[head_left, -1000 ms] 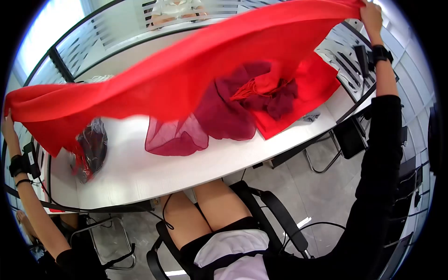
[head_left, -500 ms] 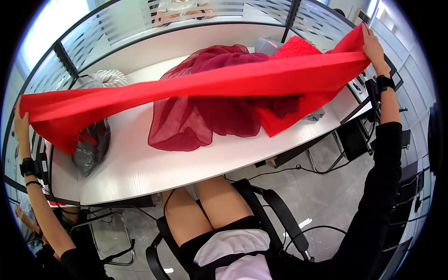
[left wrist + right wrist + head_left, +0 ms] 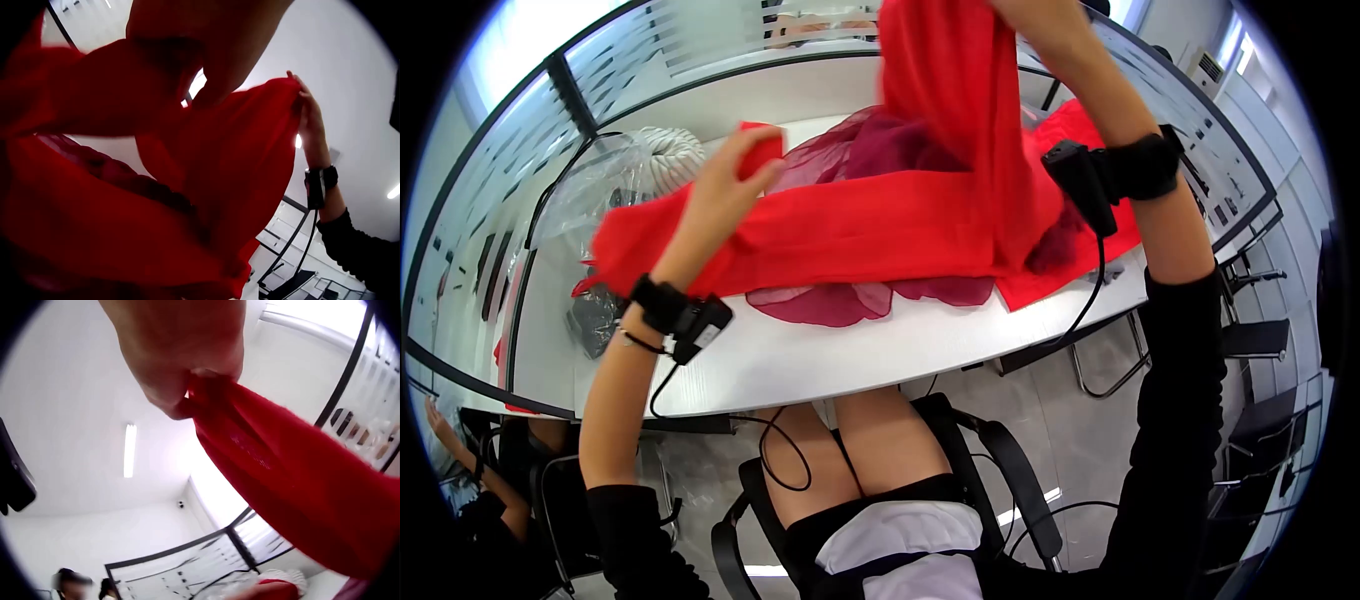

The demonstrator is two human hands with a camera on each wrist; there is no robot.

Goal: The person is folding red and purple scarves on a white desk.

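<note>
A long red scarf (image 3: 850,235) stretches across the desk and rises on the right in a hanging fold. My right hand (image 3: 1045,25), high up and partly cut off by the head view's top edge, pinches its raised end; the right wrist view shows the cloth bunched between the thumb and fingers of that hand (image 3: 187,353). My left hand (image 3: 725,190) is over the scarf's left part, gripping red cloth between thumb and fingers. Beneath the scarf lies a sheer burgundy cloth (image 3: 825,305), partly covered. Another red cloth (image 3: 1040,290) is spread at the right.
A clear plastic bag (image 3: 600,185) and a coiled white striped bundle (image 3: 670,155) sit at the desk's back left. A dark plastic-wrapped item (image 3: 595,325) is at the left end. Partition panels (image 3: 610,80) ring the white desk (image 3: 840,365). Cables hang from both wrist cameras.
The scarf was held stretched between widely spread hands. My left hand has moved inward to the right, and my right hand inward and up, so the scarf now folds upward on the right.
</note>
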